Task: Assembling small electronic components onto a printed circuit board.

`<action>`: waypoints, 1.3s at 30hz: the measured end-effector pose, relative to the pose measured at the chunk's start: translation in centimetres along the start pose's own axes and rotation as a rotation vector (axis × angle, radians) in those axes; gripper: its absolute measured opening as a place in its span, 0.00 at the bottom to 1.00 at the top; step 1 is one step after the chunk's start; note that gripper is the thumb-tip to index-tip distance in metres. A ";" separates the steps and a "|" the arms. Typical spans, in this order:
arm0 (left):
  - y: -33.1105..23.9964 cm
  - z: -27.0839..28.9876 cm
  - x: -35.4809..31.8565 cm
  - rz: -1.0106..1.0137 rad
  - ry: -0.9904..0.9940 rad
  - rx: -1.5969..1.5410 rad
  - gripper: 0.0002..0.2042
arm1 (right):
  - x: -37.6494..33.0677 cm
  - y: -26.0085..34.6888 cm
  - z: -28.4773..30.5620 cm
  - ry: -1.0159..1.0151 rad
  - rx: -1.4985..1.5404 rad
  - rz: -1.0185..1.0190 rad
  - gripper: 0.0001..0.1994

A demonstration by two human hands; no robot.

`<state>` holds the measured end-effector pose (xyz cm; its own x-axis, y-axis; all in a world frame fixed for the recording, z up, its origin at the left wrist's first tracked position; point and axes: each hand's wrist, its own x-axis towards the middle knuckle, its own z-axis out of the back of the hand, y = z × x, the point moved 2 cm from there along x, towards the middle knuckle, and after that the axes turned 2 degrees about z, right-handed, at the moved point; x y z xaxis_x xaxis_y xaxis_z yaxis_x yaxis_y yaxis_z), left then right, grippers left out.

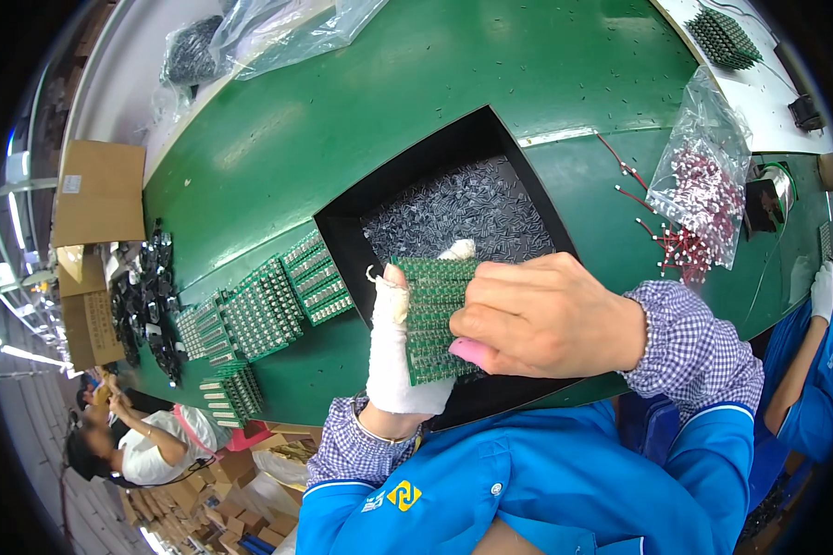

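My left hand (400, 356), in a white glove with a bare thumb tip, holds a green circuit board panel (430, 319) tilted over the near part of a black box. Rows of small parts cover the panel's face. Bent over the panel's right side is my right hand (537, 314), bare except for a pink cover on one digit. Its fingers are closed against the board, and whatever they pinch is hidden. Inside the black box (342, 217) lies a thick layer of small dark loose pieces (463, 208).
Green board panels (259, 314) stand in rows at left, beside a heap of black parts (148, 296) and cardboard boxes (102, 194). A bag of red-and-white wire connectors (703, 194) lies at right. Co-workers are at far left and at right, where a gloved hand (822, 291) shows.
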<state>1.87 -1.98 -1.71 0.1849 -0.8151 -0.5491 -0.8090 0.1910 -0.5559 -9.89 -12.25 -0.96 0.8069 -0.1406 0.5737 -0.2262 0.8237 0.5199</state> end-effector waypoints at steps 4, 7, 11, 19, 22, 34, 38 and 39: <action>0.1 -0.2 -0.1 -0.032 -0.018 0.013 0.30 | 0.1 0.5 0.1 -0.004 -0.108 0.040 0.09; 0.1 -0.2 -0.1 -0.063 -0.011 0.015 0.30 | 0.1 0.7 0.2 0.005 -0.178 0.057 0.09; 0.0 -0.2 -0.1 -0.017 0.062 0.003 0.30 | -0.1 0.4 0.2 -0.037 -0.118 0.067 0.08; 0.4 -0.3 -0.2 -0.086 -0.023 -0.022 0.28 | 0.7 1.4 0.1 0.050 -0.244 0.122 0.09; 0.4 -0.3 -0.2 -0.076 0.002 -0.042 0.28 | 0.6 1.4 0.0 0.050 -0.232 0.127 0.09; -0.4 -0.8 -0.6 -0.057 -0.003 0.013 0.28 | 0.0 0.3 0.9 -0.008 0.048 -0.036 0.10; -0.3 -0.7 -0.6 -0.056 0.054 -0.016 0.28 | 0.0 0.3 0.6 -0.053 0.094 -0.042 0.11; -0.2 -0.7 -0.6 -0.058 0.041 0.018 0.28 | 0.2 0.5 0.4 -0.052 0.077 -0.029 0.11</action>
<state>1.54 -1.90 -0.85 0.2076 -0.8466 -0.4901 -0.7876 0.1525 -0.5971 -10.03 -12.03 -0.32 0.7846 -0.1942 0.5887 -0.2455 0.7747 0.5827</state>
